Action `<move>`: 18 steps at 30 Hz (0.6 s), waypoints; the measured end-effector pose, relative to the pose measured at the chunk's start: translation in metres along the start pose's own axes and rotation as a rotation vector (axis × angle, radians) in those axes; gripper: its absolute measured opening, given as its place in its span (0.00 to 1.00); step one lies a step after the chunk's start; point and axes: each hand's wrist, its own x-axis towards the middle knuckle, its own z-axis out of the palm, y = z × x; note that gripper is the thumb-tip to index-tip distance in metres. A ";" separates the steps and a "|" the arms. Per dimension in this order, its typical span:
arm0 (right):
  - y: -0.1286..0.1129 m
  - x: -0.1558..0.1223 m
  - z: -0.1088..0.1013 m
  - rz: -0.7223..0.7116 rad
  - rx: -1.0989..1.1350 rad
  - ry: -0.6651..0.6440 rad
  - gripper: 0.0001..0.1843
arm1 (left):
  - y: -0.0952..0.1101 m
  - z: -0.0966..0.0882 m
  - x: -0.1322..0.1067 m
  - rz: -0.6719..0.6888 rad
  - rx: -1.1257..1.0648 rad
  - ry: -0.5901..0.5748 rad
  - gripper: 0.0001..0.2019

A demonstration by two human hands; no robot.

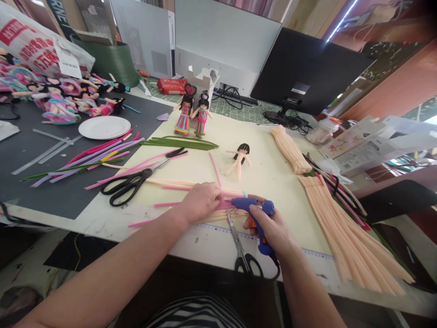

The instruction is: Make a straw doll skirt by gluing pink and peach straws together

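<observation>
My right hand [269, 228] is wrapped around a blue hot glue gun [261, 225] with an orange trigger. Its nozzle points left, close to the fingertips of my left hand [203, 202]. Those fingers are pressed together on pink pipe cleaners [223, 205] lying on the table; the exact grip is partly hidden. Beneath the glue gun lie small silver scissors [241, 248] with black handles, across a ruler [310, 253]. A little beyond the hands rests a small peach doll [241, 159] with black hair. Peach pipe cleaners [170, 183] lie left of my hands.
Large black-handled scissors [136, 180] lie at left by mixed pipe cleaners [88, 159] and a white plate [104, 128]. Two dressed dolls [193, 116] stand behind green stems [180, 143]. Peach bundles [351, 232] spread at right. Monitors [307, 68] line the back; finished dolls [61, 98] pile up far left.
</observation>
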 end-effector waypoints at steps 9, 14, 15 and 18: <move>0.004 0.004 0.000 -0.006 -0.045 -0.004 0.24 | 0.005 -0.007 0.000 0.001 0.000 -0.019 0.07; 0.001 0.001 -0.001 -0.007 -0.025 -0.003 0.25 | 0.002 -0.002 0.000 -0.009 0.004 -0.017 0.06; 0.001 0.001 -0.001 -0.010 -0.016 -0.001 0.26 | 0.002 -0.001 0.001 -0.011 0.007 -0.019 0.06; 0.000 0.001 -0.001 -0.013 -0.015 -0.001 0.26 | 0.001 0.000 0.001 -0.011 0.014 -0.015 0.07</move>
